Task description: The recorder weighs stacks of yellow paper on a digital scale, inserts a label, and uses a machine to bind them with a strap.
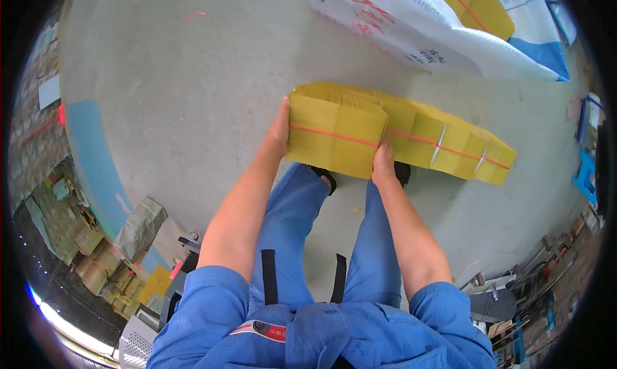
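Note:
Between my two hands is a thick bundle of yellow cardboard pieces (331,152), tied round with an orange-red string. My left hand (279,130) presses on its left side. My right hand (384,163) grips the right side near the lower corner, its fingers partly hidden by the bundle. Just right of it, a row of similar yellow bundles (418,149) stretches across the floor, with orange-red string along its side and narrow pale gaps in it. I cannot tell whether the held bundle rests on the floor.
At the upper right lies a white woven sack (411,38) with another tied yellow bundle (483,8) at its opening. Blue paint (96,157) marks the floor on the left, near a grey-green bag (141,228). A blue stool-like object (585,176) stands at the far right.

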`<move>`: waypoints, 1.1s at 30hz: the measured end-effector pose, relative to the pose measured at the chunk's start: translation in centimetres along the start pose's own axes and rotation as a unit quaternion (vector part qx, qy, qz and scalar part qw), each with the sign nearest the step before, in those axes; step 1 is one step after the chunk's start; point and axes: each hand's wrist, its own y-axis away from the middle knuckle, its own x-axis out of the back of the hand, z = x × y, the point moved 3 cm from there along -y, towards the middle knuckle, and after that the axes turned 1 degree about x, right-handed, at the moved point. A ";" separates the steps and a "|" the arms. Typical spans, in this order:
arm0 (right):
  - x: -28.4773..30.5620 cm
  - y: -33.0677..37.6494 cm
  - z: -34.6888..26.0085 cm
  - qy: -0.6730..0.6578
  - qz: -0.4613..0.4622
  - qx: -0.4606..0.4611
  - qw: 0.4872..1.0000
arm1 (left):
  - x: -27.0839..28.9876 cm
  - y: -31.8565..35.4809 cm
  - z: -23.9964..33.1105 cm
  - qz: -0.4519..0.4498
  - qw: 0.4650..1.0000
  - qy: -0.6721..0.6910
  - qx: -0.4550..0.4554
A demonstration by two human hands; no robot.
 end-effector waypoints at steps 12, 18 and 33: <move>5.7 16.9 0.3 0.552 -0.097 0.213 0.800 | 10.4 28.6 -18.7 0.297 0.949 0.081 -0.062; 9.3 26.4 1.8 0.617 -0.509 0.193 0.569 | 6.4 51.1 -42.5 0.507 0.814 0.282 0.008; 5.8 43.7 26.7 0.831 -0.550 0.031 0.078 | -36.3 60.6 -79.2 0.501 0.368 0.776 0.106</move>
